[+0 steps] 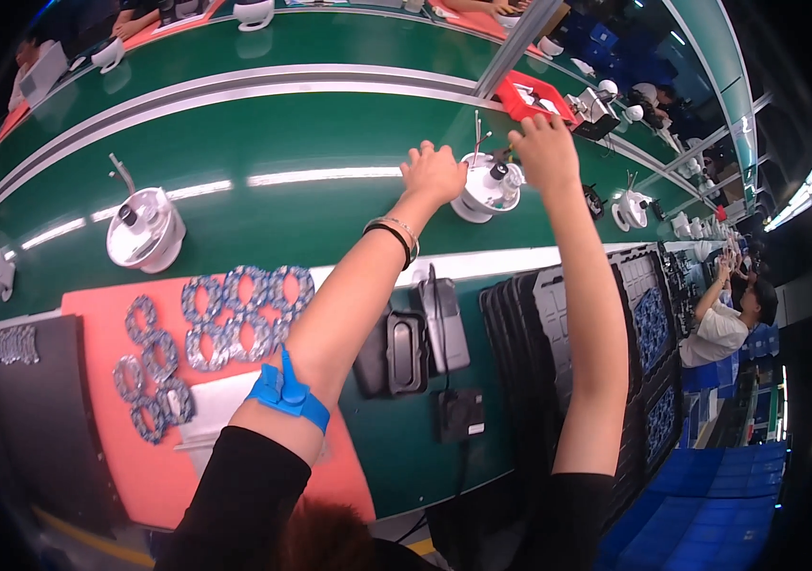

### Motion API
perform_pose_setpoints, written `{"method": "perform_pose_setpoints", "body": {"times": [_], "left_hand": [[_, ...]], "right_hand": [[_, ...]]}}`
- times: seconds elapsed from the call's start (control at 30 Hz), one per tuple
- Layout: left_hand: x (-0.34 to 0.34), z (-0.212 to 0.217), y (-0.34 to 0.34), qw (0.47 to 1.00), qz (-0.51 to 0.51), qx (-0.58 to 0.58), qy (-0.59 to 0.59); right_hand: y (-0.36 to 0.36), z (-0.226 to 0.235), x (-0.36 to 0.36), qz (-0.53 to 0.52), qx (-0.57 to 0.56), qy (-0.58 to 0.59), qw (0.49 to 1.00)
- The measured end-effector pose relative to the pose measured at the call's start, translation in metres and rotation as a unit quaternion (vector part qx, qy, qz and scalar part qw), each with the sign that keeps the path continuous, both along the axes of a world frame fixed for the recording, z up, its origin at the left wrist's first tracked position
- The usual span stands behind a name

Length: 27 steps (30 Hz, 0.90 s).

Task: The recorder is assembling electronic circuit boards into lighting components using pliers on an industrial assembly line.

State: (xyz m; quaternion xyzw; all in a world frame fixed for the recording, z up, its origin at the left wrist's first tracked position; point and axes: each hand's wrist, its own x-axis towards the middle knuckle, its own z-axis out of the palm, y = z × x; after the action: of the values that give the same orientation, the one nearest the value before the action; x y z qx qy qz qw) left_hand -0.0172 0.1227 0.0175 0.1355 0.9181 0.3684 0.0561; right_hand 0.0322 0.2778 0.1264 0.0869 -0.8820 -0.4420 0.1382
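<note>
A white bowl-like housing (478, 207) stands on the green conveyor belt, with a dark cylindrical part inside and thin wires rising from it. My left hand (433, 173) is at its left rim, fingers apart and the thumb side close to or touching the edge. Over the housing's right side is my right hand (546, 152), fingers curled toward a small dark and yellowish thing; its kind cannot be made out. A blue strap (290, 395) circles my left arm near the elbow.
A similar white housing (146, 249) sits farther left. Several ring-shaped coils (206, 344) lie on a pink mat (125, 481). Black trays (549, 314) are stacked right of a power adapter (461, 415). Beyond the belt stands a red bin (513, 98). Another person (715, 333) works at right.
</note>
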Motion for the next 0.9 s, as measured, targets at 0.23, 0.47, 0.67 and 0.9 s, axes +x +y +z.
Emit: {"method": "perform_pose_setpoints", "body": {"times": [0.23, 0.47, 0.67, 0.9], "left_hand": [[-0.026, -0.032, 0.048, 0.999, -0.005, 0.046, -0.006], [-0.03, -0.03, 0.058, 0.996, -0.026, 0.086, -0.003], [-0.031, -0.032, 0.069, 0.993, -0.021, 0.116, 0.018], [-0.03, -0.034, 0.089, 0.989, -0.042, 0.126, 0.058]], "right_hand": [[0.024, -0.025, -0.019, -0.011, 0.003, -0.016, 1.0], [0.031, -0.03, -0.022, 0.005, 0.008, -0.01, 1.0], [0.036, -0.034, -0.028, 0.022, 0.068, -0.005, 0.997], [0.045, -0.043, -0.027, -0.013, 0.093, -0.033, 0.995]]}}
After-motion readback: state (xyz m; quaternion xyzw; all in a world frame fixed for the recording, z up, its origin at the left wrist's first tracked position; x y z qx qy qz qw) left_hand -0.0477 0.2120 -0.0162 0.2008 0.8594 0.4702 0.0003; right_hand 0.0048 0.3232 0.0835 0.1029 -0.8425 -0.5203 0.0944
